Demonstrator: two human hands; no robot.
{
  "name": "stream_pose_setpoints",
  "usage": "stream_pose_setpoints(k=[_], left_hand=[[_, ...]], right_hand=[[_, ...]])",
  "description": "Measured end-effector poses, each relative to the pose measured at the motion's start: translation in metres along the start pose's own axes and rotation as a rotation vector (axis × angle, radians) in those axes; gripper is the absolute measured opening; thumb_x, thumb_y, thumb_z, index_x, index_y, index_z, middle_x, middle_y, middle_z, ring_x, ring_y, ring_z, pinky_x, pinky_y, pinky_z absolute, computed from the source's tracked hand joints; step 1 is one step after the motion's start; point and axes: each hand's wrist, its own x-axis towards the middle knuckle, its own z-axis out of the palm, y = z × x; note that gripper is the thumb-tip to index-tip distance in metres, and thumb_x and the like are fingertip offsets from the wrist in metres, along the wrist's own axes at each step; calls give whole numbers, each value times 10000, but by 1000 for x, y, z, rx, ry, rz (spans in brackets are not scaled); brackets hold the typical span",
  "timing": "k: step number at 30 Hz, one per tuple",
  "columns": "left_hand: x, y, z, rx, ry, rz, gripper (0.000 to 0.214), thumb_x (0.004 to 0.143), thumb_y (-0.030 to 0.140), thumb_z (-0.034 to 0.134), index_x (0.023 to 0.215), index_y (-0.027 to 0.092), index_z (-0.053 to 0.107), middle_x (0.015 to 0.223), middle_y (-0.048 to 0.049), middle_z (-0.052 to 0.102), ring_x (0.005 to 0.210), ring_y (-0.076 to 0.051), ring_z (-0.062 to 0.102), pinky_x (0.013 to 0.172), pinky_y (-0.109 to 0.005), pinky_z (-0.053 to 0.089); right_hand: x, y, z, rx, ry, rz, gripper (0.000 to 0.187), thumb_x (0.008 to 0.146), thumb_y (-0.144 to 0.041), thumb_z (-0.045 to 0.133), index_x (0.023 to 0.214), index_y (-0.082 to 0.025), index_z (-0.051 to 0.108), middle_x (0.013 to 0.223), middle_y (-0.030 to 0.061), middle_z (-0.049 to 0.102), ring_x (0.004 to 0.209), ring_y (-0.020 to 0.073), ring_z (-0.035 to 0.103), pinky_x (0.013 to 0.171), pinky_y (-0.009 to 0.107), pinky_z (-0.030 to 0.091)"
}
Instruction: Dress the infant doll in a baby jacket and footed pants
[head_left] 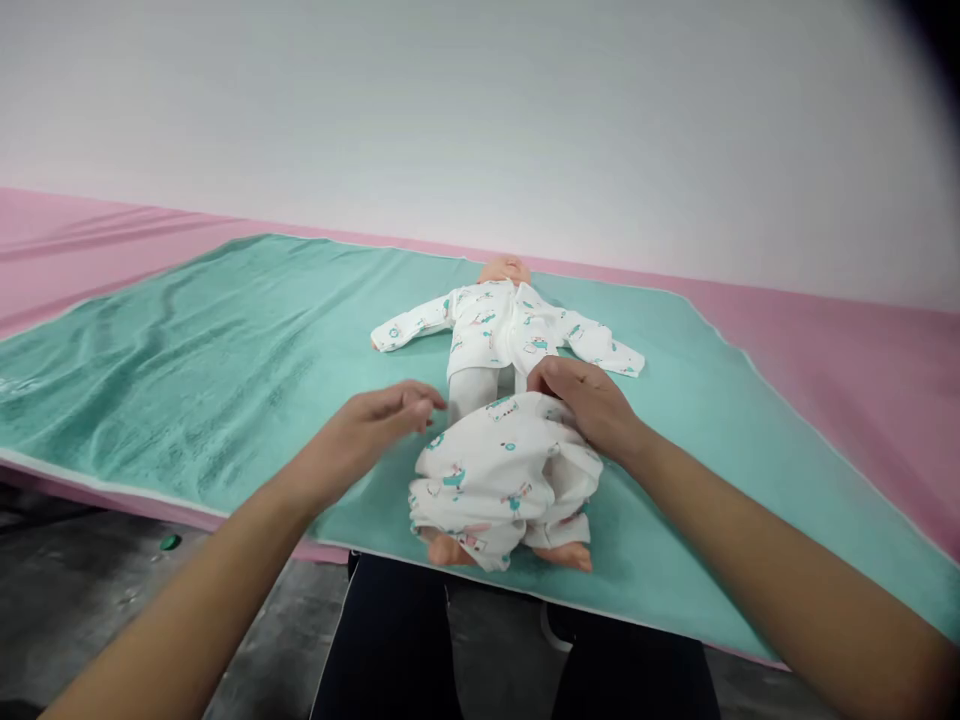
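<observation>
A baby doll lies on its back, its head [504,268] pointing away from me and its arms spread. It wears a white printed jacket [484,325]. Matching baby pants [510,470] are bunched around its lower legs, with both feet poking out of the cuffs. White cloth covers the thighs above the waistband. My right hand [589,400] grips the waistband's right side, its fingertips partly hidden by the cloth. To the left, my left hand [386,420] hovers just beside the waistband with bent, slightly parted fingers and nothing visible in them.
Under the doll a wrinkled green towel [225,370] covers a pink sheet [847,380]. A pale wall [480,130] rises behind. The near table edge runs just past the doll's feet, above my legs [390,640]. A small green object [170,542] lies on the grey floor at left.
</observation>
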Motion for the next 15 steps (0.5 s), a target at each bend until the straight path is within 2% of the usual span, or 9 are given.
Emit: stream_pose_setpoints(k=[2,4,6,9,11,13,15], left_hand=[[31,-2,6,162,171,125,205,813,419,503,855,237,586,1144,-37,550,1054,-214,523,891,-378,444],[63,-1,19,383,216,271,292,747,385,606,997,240,565,1255,-58,466,1180,-243,425,961,-409,394],[90,3,35,611,214,348,421,709,337,650,1091,220,519,1284,-95,429,1203,-283,381,958,-455,374],[111,6,52,789,266,351,328,715,230,619,1026,195,520,1186,-116,475,1109,-299,427,871,-461,399],[114,3,52,759,287,383,159,734,198,578,887,192,534,1124,-99,500,1053,-270,448,853,-424,398],[112,-2,44,621,291,415,40,783,226,514,765,190,511,1017,-66,537,965,-217,476,834,-370,397],[109,-6,29,418,370,335,167,823,288,451,686,193,463,815,-20,534,802,-164,486,750,-313,406]], right_hand=[[2,5,4,-129,223,-53,350,889,-469,420,724,-188,548,683,2,530,605,118,473,559,258,388],[6,9,7,-296,394,-167,239,862,-422,490,786,-205,554,771,18,558,662,139,493,614,282,416],[10,10,8,-479,456,-255,196,818,-393,559,911,-221,561,927,49,564,796,179,516,718,325,438],[17,12,6,-693,428,-207,362,749,-364,636,1074,-239,536,1130,80,506,1027,240,467,865,379,402],[21,14,4,-742,411,-134,333,760,-354,617,1065,-242,546,1117,72,509,1045,238,454,870,370,390],[24,16,0,-714,421,-92,199,795,-349,559,951,-226,572,983,49,544,936,207,487,807,339,398],[27,20,-7,-611,467,-58,144,808,-348,520,817,-209,556,828,15,538,802,171,492,734,306,398]])
